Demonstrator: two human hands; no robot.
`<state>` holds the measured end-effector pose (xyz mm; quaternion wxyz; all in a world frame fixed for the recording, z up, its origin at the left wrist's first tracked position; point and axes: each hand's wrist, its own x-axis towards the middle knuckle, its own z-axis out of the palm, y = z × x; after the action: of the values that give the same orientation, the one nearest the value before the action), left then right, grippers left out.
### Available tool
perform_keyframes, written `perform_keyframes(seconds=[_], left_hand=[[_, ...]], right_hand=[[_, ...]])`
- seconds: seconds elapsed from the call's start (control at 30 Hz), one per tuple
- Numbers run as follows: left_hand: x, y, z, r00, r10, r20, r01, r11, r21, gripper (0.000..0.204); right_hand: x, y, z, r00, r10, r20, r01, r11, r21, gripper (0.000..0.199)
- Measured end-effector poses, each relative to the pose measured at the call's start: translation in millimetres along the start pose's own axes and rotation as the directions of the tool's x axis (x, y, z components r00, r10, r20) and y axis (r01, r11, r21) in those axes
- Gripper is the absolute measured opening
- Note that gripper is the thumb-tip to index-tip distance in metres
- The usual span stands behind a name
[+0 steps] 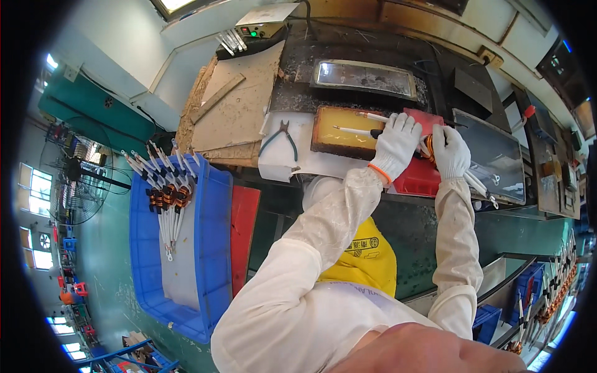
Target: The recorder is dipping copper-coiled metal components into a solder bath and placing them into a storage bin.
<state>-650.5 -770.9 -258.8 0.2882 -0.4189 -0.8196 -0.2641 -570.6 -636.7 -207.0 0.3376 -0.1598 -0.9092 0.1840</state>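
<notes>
Both hands wear white gloves and white sleeves. My left hand and my right hand together grip an orange-wound coil with white-sleeved leads. The leads reach left over a shallow tray of amber liquid. Other white leads hang down from my right hand. Both hands hover over a red tray on the dark workbench.
Green-handled pliers lie on white paper left of the amber tray. A blue bin at left holds several similar coils. A metal pan sits behind, a dark flat tray at right, a yellow bag below.
</notes>
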Motion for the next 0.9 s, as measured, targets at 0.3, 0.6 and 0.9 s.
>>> perform_keyframes(seconds=[0.3, 0.6, 0.9], left_hand=[[-4.1, -2.2, 2.7, 0.998, 0.007, -0.058, -0.009, 1.0, -0.026, 0.025], [-5.2, -4.3, 1.7, 0.998, -0.001, -0.063, -0.006, 0.994, -0.11, 0.025], [-6.6, -3.5, 4.1, 0.998, -0.032, -0.059, 0.024, 0.992, -0.128, 0.025]], right_hand=[[1.3, 0.8, -0.1, 0.999, 0.023, 0.039, -0.022, 1.0, -0.005, 0.033], [0.8, -3.0, -2.2, 0.997, 0.053, 0.058, -0.052, 0.999, -0.013, 0.035], [1.2, -3.4, -2.4, 0.995, 0.063, 0.08, -0.063, 0.998, -0.003, 0.036]])
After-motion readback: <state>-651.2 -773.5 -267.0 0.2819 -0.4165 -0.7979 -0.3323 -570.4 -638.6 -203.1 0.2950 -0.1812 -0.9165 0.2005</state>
